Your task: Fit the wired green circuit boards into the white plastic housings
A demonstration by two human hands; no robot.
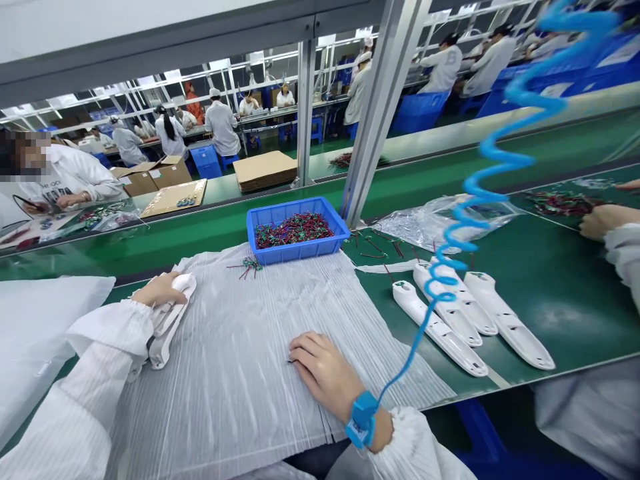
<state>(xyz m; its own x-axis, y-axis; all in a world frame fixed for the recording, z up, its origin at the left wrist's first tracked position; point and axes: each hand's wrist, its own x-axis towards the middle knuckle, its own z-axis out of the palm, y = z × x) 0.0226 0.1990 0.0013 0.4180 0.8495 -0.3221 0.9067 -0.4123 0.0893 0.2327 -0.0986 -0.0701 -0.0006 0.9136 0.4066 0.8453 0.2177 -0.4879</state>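
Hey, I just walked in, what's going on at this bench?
A person in white sleeves has the left hand around a white casing. The right hand is over a pale sheet; whether it pinches anything is too small to tell. A blue wristband on that arm joins a coiled cord. Ahead sits a blue tray of thin wires, and four more casings lie to the right.

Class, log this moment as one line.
left hand: gripping long white plastic housing; right hand: over ribbed white sheet, grip unclear; beyond: blue rectangular plastic tray
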